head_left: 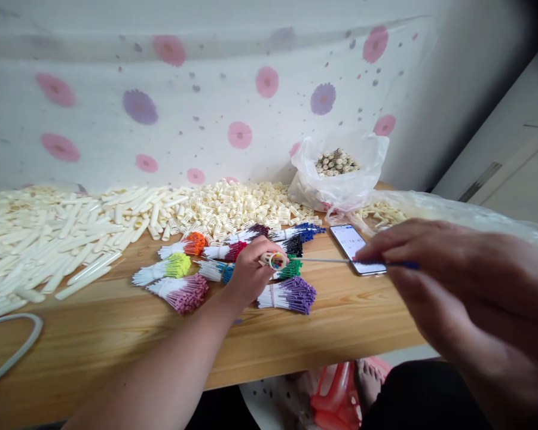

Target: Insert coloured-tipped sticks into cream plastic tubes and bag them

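Near the middle of the table, my left hand (250, 269) is closed around a cream plastic tube (269, 259), its open end facing right and showing several coloured tips inside. My right hand (448, 298), blurred and close to the camera, pinches a dark blue stick (403, 264) with a thin metal shaft (323, 260) that reaches left to the tube's end. Around my left hand lie banded bundles of white refills with coloured tips, among them purple (296, 295), pink (188, 292), yellow (176, 265), orange (192, 243) and blue (307, 230) ones.
Cream tubes (76, 233) and small slotted parts (246, 206) are heaped along the back of the wooden table (341, 328). A plastic bag (305, 179) of assembled parts stands at the back right. A phone (352, 245) lies in front of it. A white cable (24, 346) curves at left.
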Available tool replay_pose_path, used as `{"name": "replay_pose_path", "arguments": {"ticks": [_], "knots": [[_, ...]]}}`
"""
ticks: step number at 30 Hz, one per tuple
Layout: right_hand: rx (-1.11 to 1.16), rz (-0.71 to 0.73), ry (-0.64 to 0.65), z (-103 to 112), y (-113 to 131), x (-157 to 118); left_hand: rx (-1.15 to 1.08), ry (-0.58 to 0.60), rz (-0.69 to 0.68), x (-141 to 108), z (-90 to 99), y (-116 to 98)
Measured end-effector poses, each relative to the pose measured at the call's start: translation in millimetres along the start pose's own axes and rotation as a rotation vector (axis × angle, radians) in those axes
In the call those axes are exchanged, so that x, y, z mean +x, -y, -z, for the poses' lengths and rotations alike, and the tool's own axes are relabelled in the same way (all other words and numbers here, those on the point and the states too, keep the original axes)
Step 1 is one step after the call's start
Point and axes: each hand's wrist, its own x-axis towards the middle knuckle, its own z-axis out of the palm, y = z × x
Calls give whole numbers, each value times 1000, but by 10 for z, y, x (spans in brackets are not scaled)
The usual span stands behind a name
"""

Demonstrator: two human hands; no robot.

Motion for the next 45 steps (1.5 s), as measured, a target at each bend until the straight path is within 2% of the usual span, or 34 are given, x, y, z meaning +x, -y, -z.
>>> {"name": "replay_pose_path", "arguments": {"ticks": [2,5,12,17,22,28,34,45], "knots": [[-14,66,87,-11,78,-14,18,-11,-24,-6,0,-15],[-27,119,133,-102,119,-18,23,-22,-60,-9,-3,-27],[-7,219,196,-187,118,13,-5,-9,-84,-14,-15,-35],[20,245,191,-270,116,-5,3,-12,-91,-24,-28,-56],[40,213,172,-409,51,-65,43,-4,-105,-41,-25,-54],[21,133,158,-614,-139,-187,120,12,-182,-40,3,-42],[-34,88,82,-650,-232,-214,133,85,-173,-59,16,-66],[19,41,118,-705,-284,-175,241,-31,-183,-73,-18,-68]]}}
